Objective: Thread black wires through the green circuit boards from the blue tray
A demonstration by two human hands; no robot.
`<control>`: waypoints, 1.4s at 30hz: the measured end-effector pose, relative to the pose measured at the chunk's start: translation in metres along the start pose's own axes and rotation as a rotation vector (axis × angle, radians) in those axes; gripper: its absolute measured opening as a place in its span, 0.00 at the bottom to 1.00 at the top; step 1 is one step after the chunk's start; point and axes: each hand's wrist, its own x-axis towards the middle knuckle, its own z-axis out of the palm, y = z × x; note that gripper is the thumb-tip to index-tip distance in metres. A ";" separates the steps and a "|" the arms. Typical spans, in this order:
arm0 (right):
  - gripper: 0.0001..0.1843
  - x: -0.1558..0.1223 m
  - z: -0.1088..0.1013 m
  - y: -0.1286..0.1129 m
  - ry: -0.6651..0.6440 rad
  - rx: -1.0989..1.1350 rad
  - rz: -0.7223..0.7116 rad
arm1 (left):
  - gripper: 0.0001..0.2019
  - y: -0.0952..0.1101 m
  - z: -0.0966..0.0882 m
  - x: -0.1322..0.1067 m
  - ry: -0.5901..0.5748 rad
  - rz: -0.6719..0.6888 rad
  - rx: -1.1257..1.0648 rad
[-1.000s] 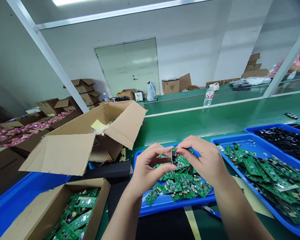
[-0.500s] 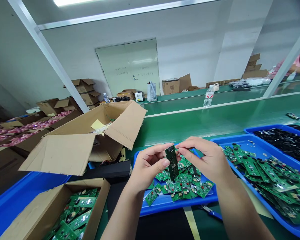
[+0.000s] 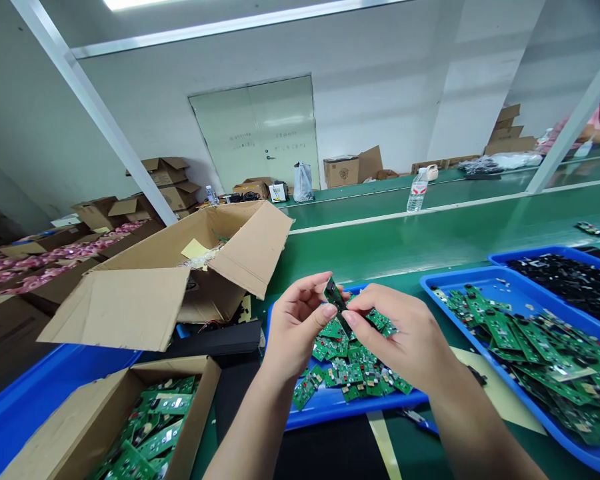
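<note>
Over blue tray at six o'clock, left hand and right hand, fingertips pinched on one circuit board

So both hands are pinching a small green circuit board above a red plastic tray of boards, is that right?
No, the plastic tray is blue, not red. The head view shows the left hand and right hand pinching the small green circuit board above it.

A pale wall runs behind, with a closed double door at its middle. A strip light glows on the ceiling. A long green surface stretches across the room, framed by slanted grey posts.
</note>
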 end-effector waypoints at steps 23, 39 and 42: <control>0.06 0.001 -0.005 0.013 0.154 -0.148 -0.008 | 0.09 0.007 -0.010 0.001 -0.216 -0.050 0.207; 0.19 -0.001 -0.010 0.021 0.102 -0.157 -0.248 | 0.12 0.024 -0.013 -0.002 -0.283 -0.259 0.332; 0.33 -0.001 -0.010 0.022 0.132 -0.154 -0.241 | 0.10 0.028 -0.015 -0.004 -0.354 -0.220 0.515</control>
